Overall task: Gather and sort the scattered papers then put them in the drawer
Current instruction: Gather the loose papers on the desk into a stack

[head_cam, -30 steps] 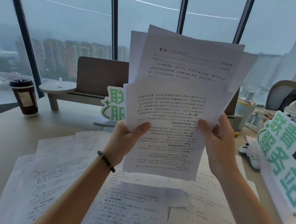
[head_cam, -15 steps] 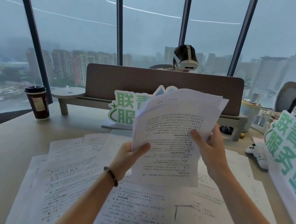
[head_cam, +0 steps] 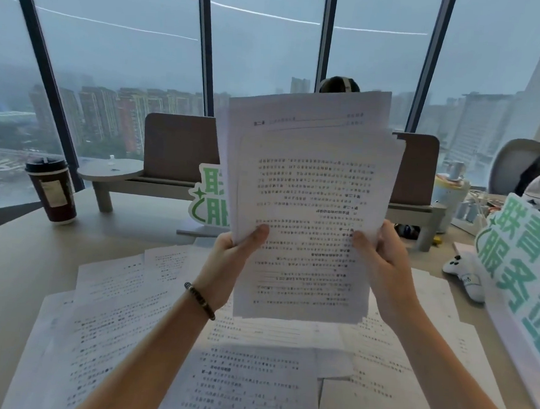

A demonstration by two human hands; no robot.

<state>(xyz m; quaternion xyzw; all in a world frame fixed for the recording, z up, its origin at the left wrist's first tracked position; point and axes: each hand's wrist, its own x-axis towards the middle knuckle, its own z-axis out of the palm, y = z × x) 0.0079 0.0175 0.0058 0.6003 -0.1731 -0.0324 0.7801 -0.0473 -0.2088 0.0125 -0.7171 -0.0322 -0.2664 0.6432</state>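
Stack (head_cam: 307,207) upright, long axis vertical

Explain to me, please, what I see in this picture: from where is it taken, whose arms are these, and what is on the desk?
There is no machine here. A person wears one wide-angle camera on the head, and it looks forward and down, so the two arms are the person's own. The left hand and the right hand each grip a side of a stack of printed papers, held upright in front of the camera; its sheets are not yet squared. More loose papers lie overlapping on the desk below. Also on the desk: a dark coffee cup at the left, a green and white sign at the right, and a white game controller beside it. Behind are large windows. No drawer is visible.
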